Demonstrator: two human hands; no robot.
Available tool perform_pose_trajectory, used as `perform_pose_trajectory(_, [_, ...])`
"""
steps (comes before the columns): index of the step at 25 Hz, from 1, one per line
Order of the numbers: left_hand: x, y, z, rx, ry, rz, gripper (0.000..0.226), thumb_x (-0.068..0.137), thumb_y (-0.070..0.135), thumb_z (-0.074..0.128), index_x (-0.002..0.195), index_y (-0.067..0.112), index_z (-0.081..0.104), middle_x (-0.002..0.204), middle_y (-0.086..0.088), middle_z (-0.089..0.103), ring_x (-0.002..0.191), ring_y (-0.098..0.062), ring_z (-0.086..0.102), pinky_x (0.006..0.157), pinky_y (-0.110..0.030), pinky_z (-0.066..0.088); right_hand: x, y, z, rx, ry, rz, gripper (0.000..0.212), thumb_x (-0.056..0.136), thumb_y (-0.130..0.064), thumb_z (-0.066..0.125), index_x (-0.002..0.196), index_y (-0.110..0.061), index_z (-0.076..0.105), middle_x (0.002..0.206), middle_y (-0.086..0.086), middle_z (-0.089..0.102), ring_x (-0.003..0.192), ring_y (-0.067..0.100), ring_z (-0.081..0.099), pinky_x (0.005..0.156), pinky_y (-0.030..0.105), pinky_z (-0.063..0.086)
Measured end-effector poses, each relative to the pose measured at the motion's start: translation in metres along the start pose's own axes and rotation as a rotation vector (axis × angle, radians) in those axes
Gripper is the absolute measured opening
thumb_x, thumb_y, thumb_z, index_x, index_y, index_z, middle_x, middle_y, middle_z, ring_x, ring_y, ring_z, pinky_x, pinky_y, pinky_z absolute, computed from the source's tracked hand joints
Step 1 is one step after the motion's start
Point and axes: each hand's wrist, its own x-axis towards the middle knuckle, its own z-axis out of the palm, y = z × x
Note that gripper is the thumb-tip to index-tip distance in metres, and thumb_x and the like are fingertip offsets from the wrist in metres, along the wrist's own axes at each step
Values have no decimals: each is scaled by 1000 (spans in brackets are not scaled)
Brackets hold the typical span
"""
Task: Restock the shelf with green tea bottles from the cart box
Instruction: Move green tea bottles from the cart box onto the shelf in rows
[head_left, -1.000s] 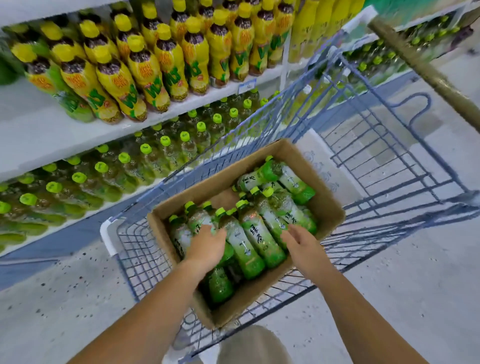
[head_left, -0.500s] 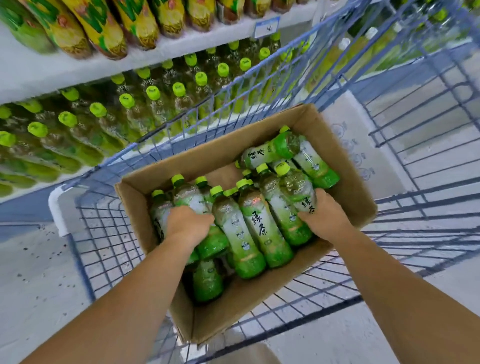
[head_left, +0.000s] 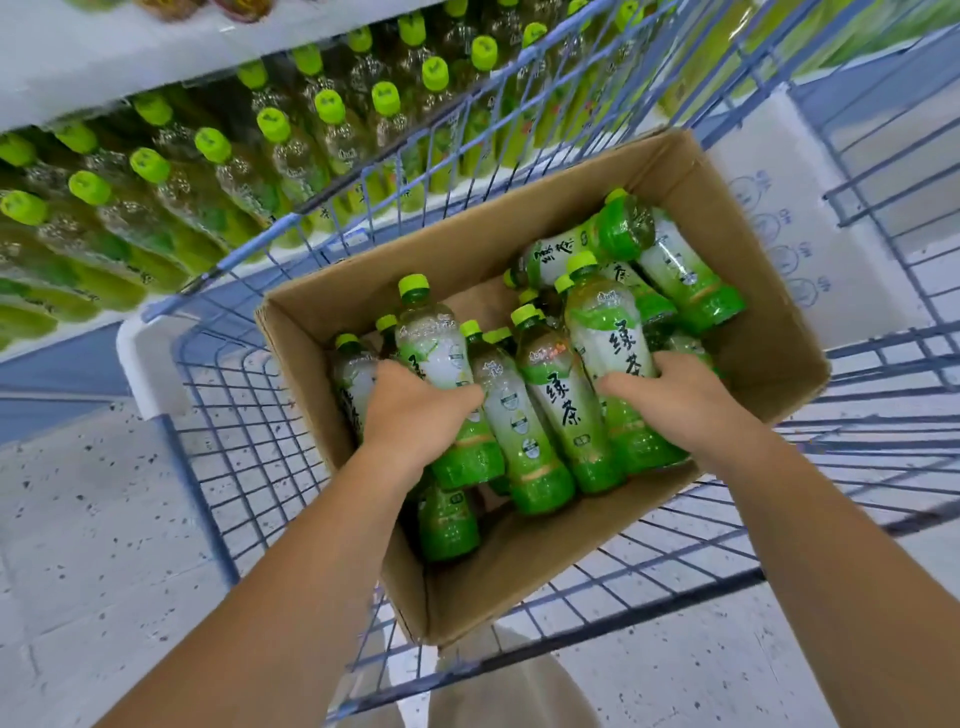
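An open cardboard box (head_left: 753, 332) sits in the blue wire cart (head_left: 249, 436) and holds several green tea bottles with lime caps. My left hand (head_left: 415, 410) is closed around one bottle (head_left: 436, 353) at the box's left side, its neck raised above the others. My right hand (head_left: 675, 400) grips another bottle (head_left: 608, 332) to the right, also tilted up. More bottles (head_left: 524, 415) lie between and behind my hands. The shelf (head_left: 171, 171) at upper left carries rows of matching green-capped bottles.
A white upper shelf board (head_left: 104, 57) runs above the green tea row. The cart's wire wall (head_left: 467, 119) stands between box and shelf. A white printed carton (head_left: 789, 223) lies beyond the box on the right. Speckled grey floor (head_left: 78, 519) lies at left.
Both hands have closed on bottles and lifted their necks up out of the pile. The view has dropped closer to the box.
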Motion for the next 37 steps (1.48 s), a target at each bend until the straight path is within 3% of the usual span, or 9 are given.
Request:
perform_pose_trajectory(2, [-9, -2, -4, -26, -60, 51, 62, 45, 46, 75, 99, 17, 68, 86, 0, 74, 76, -20, 72, 70, -43, 62, -15, -1, 22, 77, -53, 5, 19, 83, -34, 73, 95, -21, 70, 84, -4, 70, 77, 13, 66, 57, 26, 48])
perform_pose_trajectory(5, [-16, 0, -11, -142, -144, 91, 36, 64, 22, 81, 97, 21, 67, 84, -1, 75, 77, -23, 73, 71, -44, 61, -30, 1, 52, 188, -79, 51, 39, 75, -41, 75, 108, -20, 70, 96, -3, 74, 90, 20, 70, 82, 41, 59])
perform_pose_trajectory(11, [-23, 3, -41, -161, -178, 169, 59, 73, 19, 81, 121, 23, 47, 99, 2, 69, 87, -14, 70, 75, -36, 59, -58, -11, 90, 339, -82, 55, 46, 61, -51, 73, 101, -29, 72, 97, -5, 76, 94, 21, 72, 88, 48, 58])
perform_pose_trajectory(16, [-69, 23, -106, -119, -292, 247, 72, 76, 19, 85, 127, 17, 34, 109, 2, 60, 98, -13, 64, 83, -40, 57, -130, -62, 84, 383, -28, 30, 27, 79, -38, 71, 102, -26, 70, 102, -6, 74, 97, 18, 68, 94, 47, 54])
perform_pose_trajectory(23, [-113, 44, -200, -146, -367, 351, 47, 96, 29, 65, 129, 30, 32, 121, 5, 56, 102, -13, 62, 81, -39, 56, -212, -129, 88, 390, 28, -78, 21, 81, -43, 69, 98, -30, 67, 103, -5, 72, 96, 18, 67, 92, 48, 54])
perform_pose_trajectory(28, [-156, 35, -276, -217, -223, 336, 60, 93, 46, 64, 138, 36, 25, 126, 13, 55, 113, -13, 58, 101, -46, 50, -242, -186, 108, 350, -81, -245, 12, 85, -38, 70, 93, -29, 69, 97, -7, 71, 85, 10, 66, 67, 31, 54])
perform_pose_trajectory(32, [-176, 12, -334, -304, -58, 318, 60, 93, 45, 65, 137, 38, 24, 125, 13, 56, 110, -10, 59, 104, -45, 48, -260, -236, 141, 271, -176, -341, 22, 83, -47, 70, 99, -31, 68, 99, -10, 71, 92, 14, 67, 87, 43, 55])
perform_pose_trajectory(35, [-183, -7, -381, -361, 36, 335, 62, 95, 42, 63, 141, 35, 22, 122, 12, 55, 109, -12, 59, 101, -43, 49, -277, -273, 174, 264, -221, -364, 36, 75, -57, 67, 99, -29, 67, 102, -1, 71, 94, 25, 70, 90, 52, 56])
perform_pose_trajectory(37, [-178, -16, -413, -386, 74, 349, 62, 96, 39, 63, 143, 28, 24, 120, 10, 57, 105, -12, 60, 93, -39, 54, -285, -296, 198, 235, -221, -402, 29, 82, -55, 64, 94, -28, 62, 103, -1, 65, 97, 26, 66, 92, 52, 54])
